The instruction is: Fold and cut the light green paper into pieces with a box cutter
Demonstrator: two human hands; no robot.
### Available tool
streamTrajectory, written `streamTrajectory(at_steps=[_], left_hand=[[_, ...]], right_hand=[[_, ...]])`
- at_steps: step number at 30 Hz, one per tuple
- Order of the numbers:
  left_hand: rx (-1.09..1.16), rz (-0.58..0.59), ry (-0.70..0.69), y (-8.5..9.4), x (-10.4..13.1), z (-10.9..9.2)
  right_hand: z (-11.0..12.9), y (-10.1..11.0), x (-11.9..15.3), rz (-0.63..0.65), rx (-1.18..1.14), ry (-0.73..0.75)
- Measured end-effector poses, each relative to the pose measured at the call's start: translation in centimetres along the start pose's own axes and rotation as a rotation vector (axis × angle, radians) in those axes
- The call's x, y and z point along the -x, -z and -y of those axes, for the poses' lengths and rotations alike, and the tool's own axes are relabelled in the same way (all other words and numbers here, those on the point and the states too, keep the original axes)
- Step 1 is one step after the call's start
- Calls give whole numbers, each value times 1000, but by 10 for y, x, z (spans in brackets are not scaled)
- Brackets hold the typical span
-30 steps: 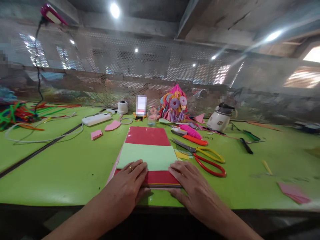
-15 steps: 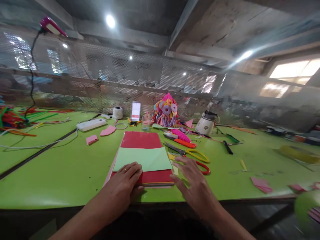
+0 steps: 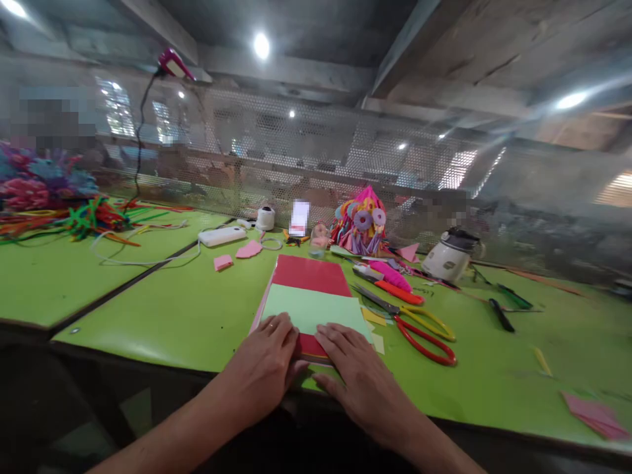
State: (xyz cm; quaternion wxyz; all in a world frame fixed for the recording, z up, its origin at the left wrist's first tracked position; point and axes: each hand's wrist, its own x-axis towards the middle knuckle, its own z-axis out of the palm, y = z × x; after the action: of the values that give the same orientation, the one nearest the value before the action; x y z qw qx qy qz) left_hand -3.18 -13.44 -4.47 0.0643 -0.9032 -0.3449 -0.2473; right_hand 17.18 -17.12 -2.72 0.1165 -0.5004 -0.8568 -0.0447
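A pale green sheet of paper (image 3: 311, 307) lies across a red sheet (image 3: 312, 274) on top of a paper stack, near the table's front edge. My left hand (image 3: 266, 359) rests on the green sheet's lower left part, fingers close together, thumb by the stack's near edge. On the lower right part lies my right hand (image 3: 353, 362), its fingers stretched out and its thumb apart. Both hands press down from above; neither is wrapped round anything. Scissors (image 3: 395, 309) with one yellow and one red handle lie right of the stack, beside small yellow paper pieces (image 3: 374, 316).
An orange cutter (image 3: 399, 291) and a pink bundle (image 3: 390, 274) lie behind the scissors. Farther back stand a colourful tasselled craft piece (image 3: 363, 227), a clear cup (image 3: 318, 245), a phone (image 3: 299, 218) and a white kettle (image 3: 451, 257). A white power strip (image 3: 222, 236) lies left.
My right hand has come down from beside the stack onto the green sheet. My left hand stays on the sheet. The view has turned left, so everything appears shifted right.
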Motion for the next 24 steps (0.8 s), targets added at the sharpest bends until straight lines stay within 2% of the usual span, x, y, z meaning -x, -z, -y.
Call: streamTrajectory(at_steps=[9, 15, 21, 24], left_hand=[[-95, -115, 148, 6, 24, 19], [-55, -220, 215, 2, 27, 20], [51, -230, 301, 2, 31, 24], [91, -240, 390, 12, 35, 33]], right_hand=[[-3, -4, 2, -31, -17, 20], [-2, -1, 2, 4, -27, 3], [-2, 1, 2, 21, -54, -19], [-3, 0, 1, 18, -68, -19]])
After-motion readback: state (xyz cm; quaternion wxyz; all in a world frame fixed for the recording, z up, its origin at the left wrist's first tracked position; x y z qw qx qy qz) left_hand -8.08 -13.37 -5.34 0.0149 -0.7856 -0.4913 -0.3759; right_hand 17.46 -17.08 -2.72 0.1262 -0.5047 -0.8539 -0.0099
